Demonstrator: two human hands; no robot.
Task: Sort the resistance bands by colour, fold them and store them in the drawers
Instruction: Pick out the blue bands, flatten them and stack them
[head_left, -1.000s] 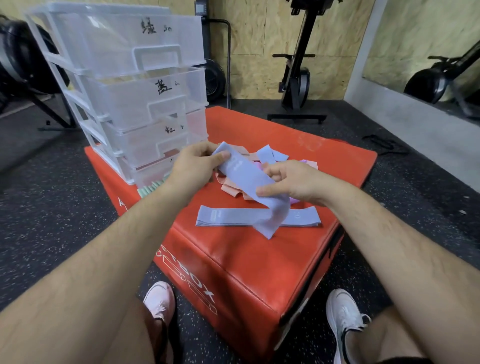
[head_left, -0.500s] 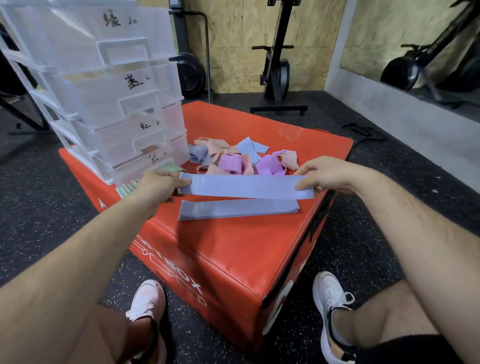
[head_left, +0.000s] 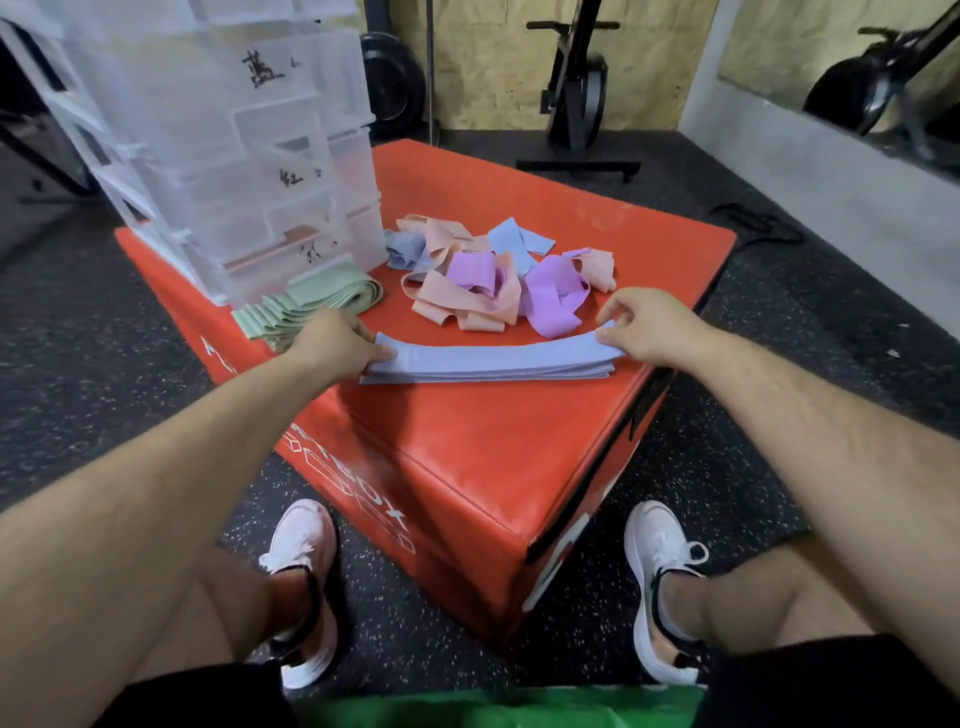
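Drawer unit (head_left: 234, 156): clear plastic, drawers stacked and pushed in, handwritten marks on the fronts; it stands on the far left part of the red box (head_left: 493, 457).

Green bands (head_left: 311, 306): pale green, folded into a flat bundle, lying just in front of the drawer unit's near corner and just beside the left hand.

Left hand (head_left: 332, 345): down on the box top, fingers curled around the left end of the blue bands, thumb on top of them.

Blue bands (head_left: 493, 361): a flat stack of long pale blue strips lying left to right across the near middle of the box top. The top strip is held at both ends, and its right end is lifted a little off the stack.

Loose pile (head_left: 493, 275): unsorted peach, purple and blue bands, crumpled and overlapping, just beyond the blue stack and right of the drawer unit.

Right hand (head_left: 644, 327): well apart from the left hand, pinching the right end of the top blue strip between thumb and fingertips, near the box's right edge.

Left shoe (head_left: 301, 587), right shoe (head_left: 660, 587): white, on the dark speckled floor (head_left: 78, 338), either side of the box's near corner.

Exercise machine (head_left: 576, 88): black, on the far side by the plywood wall.
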